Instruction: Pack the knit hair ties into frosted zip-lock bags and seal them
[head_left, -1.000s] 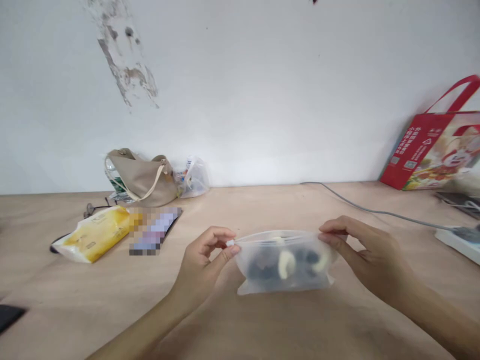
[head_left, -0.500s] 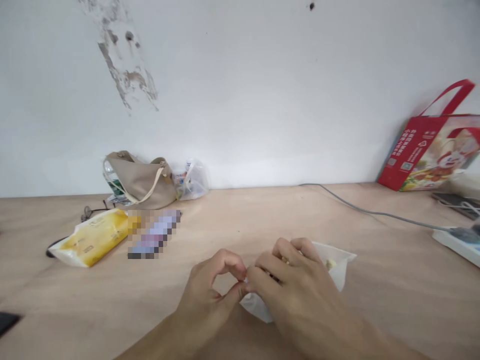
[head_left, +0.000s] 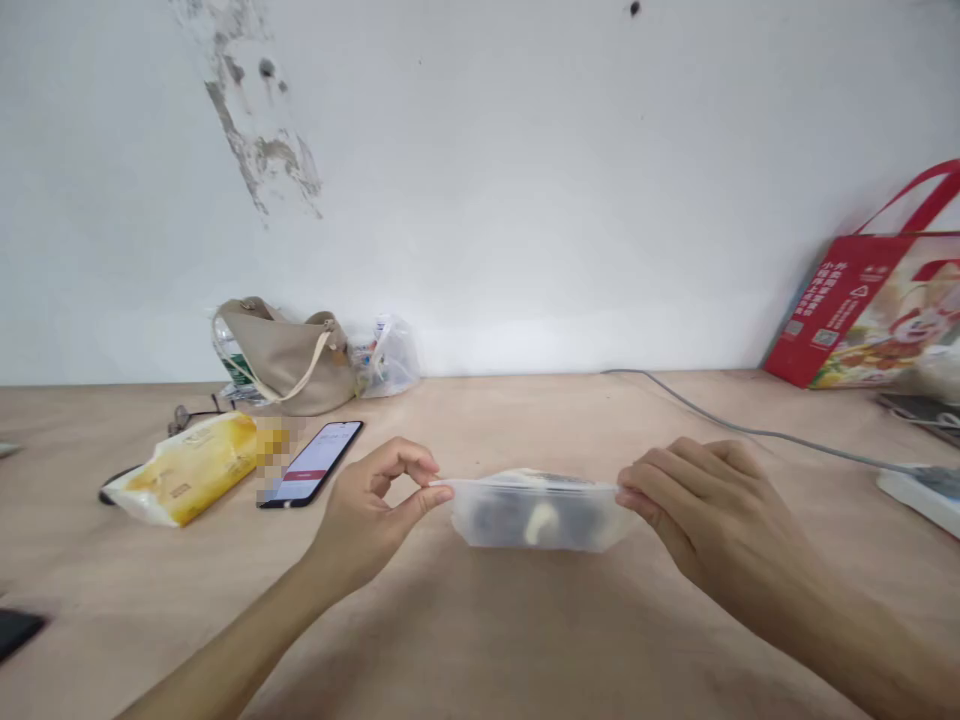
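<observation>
A frosted, see-through zip bag (head_left: 487,525) is stretched between my two hands in the middle of the head view. Dark shapes and a cream-coloured piece (head_left: 541,523) show blurrily through its front; I cannot tell what they are. With thumb and forefinger, my left hand (head_left: 379,505) pinches the left end of the bag's straight upper edge. My right hand (head_left: 701,510) is closed on the right end of that edge, its fingers bent and the thumb below. The bag hangs tilted towards me, low over the wooden table.
On the wooden table (head_left: 525,640), left, lie a yellow tissue pack (head_left: 199,465), a phone (head_left: 319,462) and glasses (head_left: 180,418). A beige handbag (head_left: 289,355) and a clear plastic bag (head_left: 394,355) stand by the wall. At right are a red carrier bag (head_left: 862,310), a grey cable (head_left: 697,408) and a white power strip (head_left: 915,495).
My hands were close together over the bag, the right one covering much of it. Now they are spread apart at its two ends, and the bag is pulled straight with its front facing me.
</observation>
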